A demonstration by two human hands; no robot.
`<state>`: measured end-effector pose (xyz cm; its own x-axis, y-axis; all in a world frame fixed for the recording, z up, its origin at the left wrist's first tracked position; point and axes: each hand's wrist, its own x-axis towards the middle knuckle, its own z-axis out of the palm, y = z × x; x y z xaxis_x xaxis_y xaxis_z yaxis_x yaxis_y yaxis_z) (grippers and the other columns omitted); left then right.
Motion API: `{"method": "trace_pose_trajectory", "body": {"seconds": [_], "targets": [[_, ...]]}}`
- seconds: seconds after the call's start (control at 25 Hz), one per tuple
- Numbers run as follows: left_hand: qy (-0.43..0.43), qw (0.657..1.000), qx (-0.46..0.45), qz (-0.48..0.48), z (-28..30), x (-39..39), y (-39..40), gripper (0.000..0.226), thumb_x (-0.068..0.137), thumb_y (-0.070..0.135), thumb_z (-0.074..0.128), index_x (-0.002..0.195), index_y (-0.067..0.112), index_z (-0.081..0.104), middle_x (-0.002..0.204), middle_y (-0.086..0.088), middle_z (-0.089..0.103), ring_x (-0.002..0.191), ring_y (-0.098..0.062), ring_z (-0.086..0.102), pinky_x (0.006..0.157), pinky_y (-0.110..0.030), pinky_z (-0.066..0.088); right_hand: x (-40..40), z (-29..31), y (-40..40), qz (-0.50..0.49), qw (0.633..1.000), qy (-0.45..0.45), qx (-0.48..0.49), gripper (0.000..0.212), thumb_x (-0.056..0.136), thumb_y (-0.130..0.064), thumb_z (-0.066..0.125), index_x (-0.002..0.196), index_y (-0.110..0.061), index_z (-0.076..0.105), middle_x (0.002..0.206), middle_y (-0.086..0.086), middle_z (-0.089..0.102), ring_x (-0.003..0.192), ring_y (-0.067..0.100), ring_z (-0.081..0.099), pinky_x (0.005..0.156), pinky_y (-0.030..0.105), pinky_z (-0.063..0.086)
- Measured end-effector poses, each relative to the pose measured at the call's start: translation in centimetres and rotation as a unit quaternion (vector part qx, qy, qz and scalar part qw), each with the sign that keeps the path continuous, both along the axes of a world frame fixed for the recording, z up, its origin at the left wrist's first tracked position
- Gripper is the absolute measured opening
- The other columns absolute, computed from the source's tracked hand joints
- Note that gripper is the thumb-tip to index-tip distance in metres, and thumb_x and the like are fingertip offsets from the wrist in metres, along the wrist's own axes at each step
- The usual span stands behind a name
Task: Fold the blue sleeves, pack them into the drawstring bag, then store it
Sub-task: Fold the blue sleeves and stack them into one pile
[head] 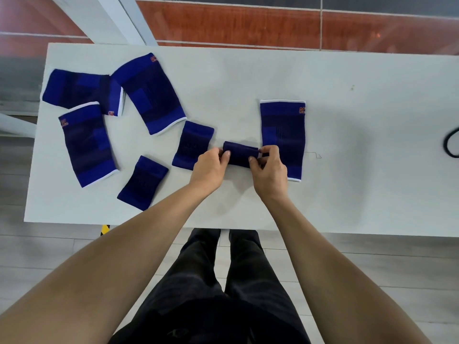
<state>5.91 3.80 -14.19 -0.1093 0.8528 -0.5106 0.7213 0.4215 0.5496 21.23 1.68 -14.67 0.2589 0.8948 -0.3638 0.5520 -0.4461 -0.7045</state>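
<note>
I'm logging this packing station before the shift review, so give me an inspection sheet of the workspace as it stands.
Surface: white table, mostly bare on its right half, a small pen mark near the middle.
Job's things: folded small sleeve held between both hands; four long blue sleeves, three flat at the left, one at centre-right; two short sleeves unfolded. Drawstring bag: not in view.
Clutter: nothing seen.
Hands: left hand and right hand each pinch one end of the folded sleeve.
Cables: a black loop at the table's right edge, cut off by the frame.
Surroundings: grey floor, red-brown panel beyond the table.
</note>
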Motion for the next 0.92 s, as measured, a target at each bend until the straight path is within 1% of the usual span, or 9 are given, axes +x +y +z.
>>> {"method": "trace_pose_trajectory", "body": {"seconds": [0.16,0.24,0.36,0.44,0.52,0.6,0.68,0.76,0.92], "targets": [[0.065,0.998,0.012,-0.021,0.1,0.8,0.7,0.037,0.103,0.040,0.043,0.092,0.010,0.061,0.084,-0.004,0.064,0.083,-0.030,0.062,0.067,-0.036,0.040,-0.2,0.1,0.8,0.065,0.995,-0.072,0.000,0.032,0.097,-0.027,0.056,0.129,-0.026,0.050,0.088,-0.002,0.066,0.085,0.023,0.058,0.092,0.040,0.038],[0.078,0.997,0.027,-0.002,0.2,1.0,0.7,0.034,0.101,0.039,0.049,0.085,0.011,0.060,0.078,-0.003,0.063,0.078,-0.029,0.062,0.063,-0.034,0.039,-0.2,0.1,1.5,0.104,0.986,-0.132,-0.002,0.030,0.096,-0.026,0.054,0.125,-0.028,0.055,0.088,-0.002,0.067,0.086,0.024,0.056,0.089,0.039,0.034],[0.070,0.990,0.121,0.027,0.6,0.8,0.3,0.023,0.094,0.033,0.062,0.098,0.012,0.053,0.091,-0.003,0.062,0.078,-0.022,0.057,0.062,-0.033,0.040,-0.3,0.1,2.3,0.126,0.975,-0.182,-0.015,0.025,0.095,-0.026,0.055,0.119,-0.029,0.059,0.082,-0.002,0.066,0.086,0.024,0.054,0.087,0.039,0.033],[0.084,0.961,0.252,-0.074,0.2,0.4,-0.4,0.027,0.094,0.026,0.065,0.113,0.011,0.053,0.107,-0.007,0.059,0.085,-0.024,0.053,0.068,-0.034,0.045,-0.3,0.1,2.6,0.133,0.971,-0.197,-0.020,0.026,0.095,-0.026,0.054,0.120,-0.031,0.060,0.084,-0.001,0.067,0.088,0.024,0.052,0.086,0.039,0.031],[0.153,0.899,0.352,-0.212,-1.3,-0.1,-1.4,0.026,0.097,0.019,0.061,0.123,0.014,0.060,0.124,-0.009,0.060,0.098,-0.030,0.057,0.081,-0.038,0.049,-0.3,0.1,2.8,0.145,0.966,-0.214,-0.023,0.028,0.096,-0.027,0.054,0.123,-0.032,0.060,0.090,0.000,0.068,0.091,0.025,0.051,0.085,0.039,0.029],[0.208,0.868,0.363,-0.269,-2.8,-0.6,-2.1,0.038,0.095,0.008,0.061,0.131,0.021,0.062,0.144,-0.005,0.055,0.117,-0.034,0.057,0.091,-0.041,0.047,-0.3,-0.2,3.2,0.159,0.957,-0.243,-0.018,0.032,0.096,-0.026,0.056,0.127,-0.032,0.060,0.101,0.001,0.064,0.096,0.026,0.051,0.087,0.040,0.030],[0.203,0.886,0.322,-0.265,-3.5,-1.0,-2.5,0.057,0.090,-0.004,0.062,0.139,0.024,0.056,0.157,-0.001,0.043,0.127,-0.037,0.052,0.099,-0.042,0.043,-0.6,-0.5,3.6,0.172,0.942,-0.286,0.030,0.041,0.093,-0.020,0.061,0.132,-0.028,0.058,0.121,0.004,0.057,0.106,0.027,0.051,0.093,0.041,0.032],[0.180,0.907,0.296,-0.239,-3.4,-1.0,-2.2,0.061,0.088,-0.006,0.064,0.140,0.022,0.054,0.159,0.001,0.039,0.129,-0.038,0.051,0.103,-0.042,0.042,-0.7,-0.8,3.8,0.190,0.927,-0.298,0.127,0.046,0.089,-0.012,0.061,0.134,-0.021,0.056,0.133,0.004,0.054,0.114,0.026,0.051,0.098,0.041,0.033],[0.160,0.920,0.294,-0.202,-3.0,-0.5,-0.6,0.042,0.096,0.002,0.059,0.135,0.015,0.057,0.153,0.001,0.048,0.128,-0.035,0.055,0.106,-0.041,0.042,0.2,-1.9,3.3,0.225,0.910,-0.253,0.239,0.028,0.096,-0.016,0.056,0.122,-0.021,0.065,0.120,-0.006,0.066,0.113,0.019,0.060,0.107,0.037,0.034]]}}
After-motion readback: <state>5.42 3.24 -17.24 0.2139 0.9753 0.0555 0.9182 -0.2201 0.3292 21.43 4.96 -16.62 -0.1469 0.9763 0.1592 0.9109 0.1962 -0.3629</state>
